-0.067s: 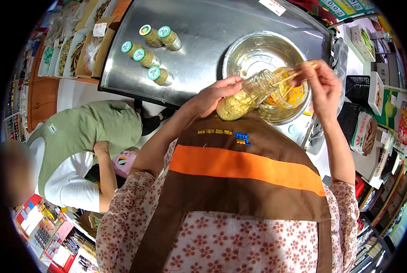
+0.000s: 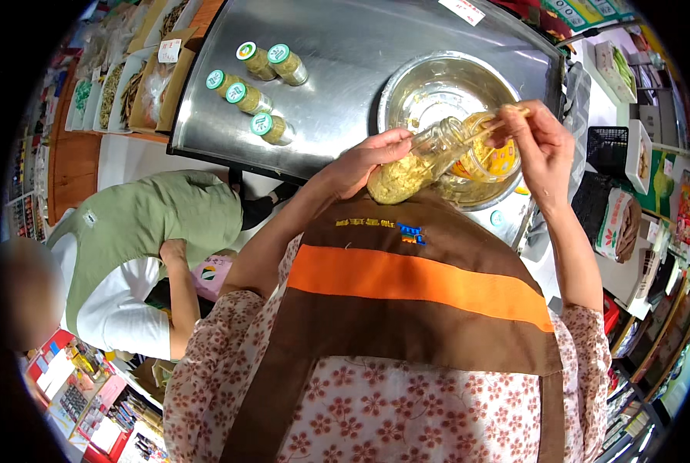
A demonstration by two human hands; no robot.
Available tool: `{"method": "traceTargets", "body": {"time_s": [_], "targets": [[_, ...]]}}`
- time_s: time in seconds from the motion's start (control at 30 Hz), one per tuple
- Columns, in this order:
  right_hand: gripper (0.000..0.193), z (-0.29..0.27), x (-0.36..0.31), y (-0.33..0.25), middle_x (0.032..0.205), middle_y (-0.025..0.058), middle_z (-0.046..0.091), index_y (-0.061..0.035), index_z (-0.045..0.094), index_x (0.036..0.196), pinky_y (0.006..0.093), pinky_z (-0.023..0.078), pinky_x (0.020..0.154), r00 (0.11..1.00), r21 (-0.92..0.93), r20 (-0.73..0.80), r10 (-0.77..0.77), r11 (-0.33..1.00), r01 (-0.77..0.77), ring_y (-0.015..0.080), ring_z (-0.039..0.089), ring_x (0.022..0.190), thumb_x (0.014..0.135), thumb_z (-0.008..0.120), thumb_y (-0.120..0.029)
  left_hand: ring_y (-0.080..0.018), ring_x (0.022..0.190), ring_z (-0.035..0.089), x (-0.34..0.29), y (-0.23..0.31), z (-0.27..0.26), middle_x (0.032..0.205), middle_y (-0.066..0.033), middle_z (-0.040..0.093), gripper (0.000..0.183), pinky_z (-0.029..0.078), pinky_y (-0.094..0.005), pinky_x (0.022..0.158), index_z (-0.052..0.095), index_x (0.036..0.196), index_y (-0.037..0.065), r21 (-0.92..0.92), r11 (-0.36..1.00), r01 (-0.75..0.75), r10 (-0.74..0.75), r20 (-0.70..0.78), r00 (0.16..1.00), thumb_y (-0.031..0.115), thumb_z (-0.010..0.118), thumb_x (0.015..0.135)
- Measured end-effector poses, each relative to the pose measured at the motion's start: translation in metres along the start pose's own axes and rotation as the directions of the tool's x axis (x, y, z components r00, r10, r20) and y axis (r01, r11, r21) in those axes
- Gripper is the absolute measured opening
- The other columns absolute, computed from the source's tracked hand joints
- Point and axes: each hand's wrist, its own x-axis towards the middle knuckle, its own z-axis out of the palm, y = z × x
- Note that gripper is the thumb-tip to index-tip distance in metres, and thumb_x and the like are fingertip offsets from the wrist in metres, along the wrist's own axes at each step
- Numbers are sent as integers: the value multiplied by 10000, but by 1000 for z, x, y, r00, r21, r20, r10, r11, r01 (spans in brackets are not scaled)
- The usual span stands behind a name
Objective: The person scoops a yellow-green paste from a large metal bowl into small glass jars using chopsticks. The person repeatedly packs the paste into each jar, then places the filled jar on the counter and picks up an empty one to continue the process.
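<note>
Jar (image 2: 399, 176) lies tilted in left hand (image 2: 362, 163), mouth toward right hand (image 2: 544, 150).

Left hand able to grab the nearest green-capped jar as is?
Probably not: the left hand holds the open glass jar, though nothing visible blocks the way to the green-capped jar.

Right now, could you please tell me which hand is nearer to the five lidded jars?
Left: the left hand, gripping a glass jar, is lower right of the lidded jars. The right hand, by the metal bowl, is farther right.
</note>
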Motion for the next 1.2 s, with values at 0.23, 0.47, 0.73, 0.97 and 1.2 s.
{"method": "traceTargets", "body": {"time_s": [0.23, 0.47, 0.73, 0.97, 1.2], "targets": [[242, -25, 21, -10, 810, 96, 665, 7, 625, 931, 248, 518, 653, 999, -18, 40, -2, 1000, 3, 121, 634, 690, 954, 526, -213, -167, 1074, 569, -7, 9, 10, 1191, -106, 553, 440, 474, -299, 911, 420, 1267, 12, 34, 999, 15, -16, 25, 1000, 309, 490, 951], [184, -9, 3, 10, 828, 83, 652, 46, 620, 940, 239, 515, 671, 989, 85, 105, 100, 990, -109, 130, 641, 726, 937, 549, -124, -166, 1091, 551, 1, 10, 6, 1223, -116, 533, 556, 468, -301, 915, 373, 1320, -3, 68, 996, 62, -64, 21, 998, 348, 531, 919], [224, -87, 3, -19, 909, 172, 657, 61, 587, 1005, 285, 519, 688, 906, -12, -327, -270, 959, 282, 182, 642, 720, 965, 487, -135, -176, 1039, 570, 0, 15, 12, 1133, -103, 582, 644, 473, -317, 900, 370, 1329, 11, 200, 980, -13, 18, -26, 1000, 97, 704, 786], [153, -65, -36, 75, 658, 78, 637, 17, 647, 854, 256, 478, 515, 877, -270, -479, -38, 957, -106, 108, 598, 575, 900, 608, -123, -183, 974, 579, -6, -4, -11, 1095, -89, 571, 539, 496, -319, 836, 443, 1263, 5, 74, 990, -119, 128, -134, 983, 85, 679, 785], [154, -17, -33, 160, 643, 208, 574, 18, 629, 801, 361, 440, 487, 899, -451, -436, 40, 855, -257, 300, 563, 499, 814, 670, -130, -167, 977, 578, 1, 3, -4, 1080, -82, 587, 571, 487, -305, 827, 471, 1246, -2, 116, 992, -52, 72, -176, 982, 46, 722, 735]]}}
